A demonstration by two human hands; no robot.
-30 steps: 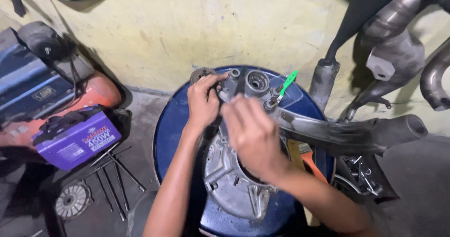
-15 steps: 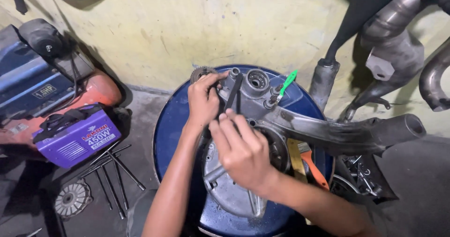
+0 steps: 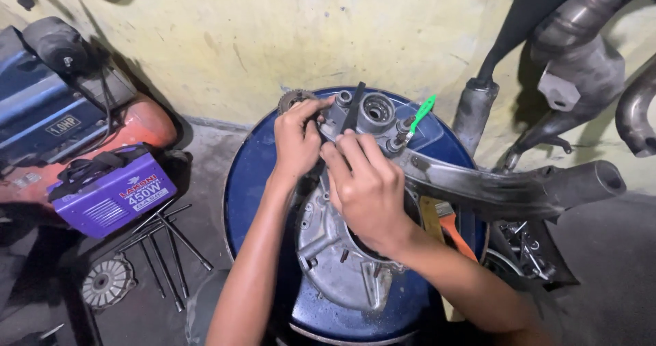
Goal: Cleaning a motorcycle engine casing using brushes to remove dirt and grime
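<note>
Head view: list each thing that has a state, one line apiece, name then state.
Engine casing: lying flat on the blue drum.
Left hand: gripping the casing's top end beside the small gear.
Right hand: resting on the casing, fingers bent.
Green-handled tool: stuck upright, tilted.
Purple box: closed, on the floor.

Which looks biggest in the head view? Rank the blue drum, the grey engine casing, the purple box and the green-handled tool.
1. blue drum
2. grey engine casing
3. purple box, though it sits lower on the floor, farther from the camera, so its place against the casing is unsure
4. green-handled tool
</note>
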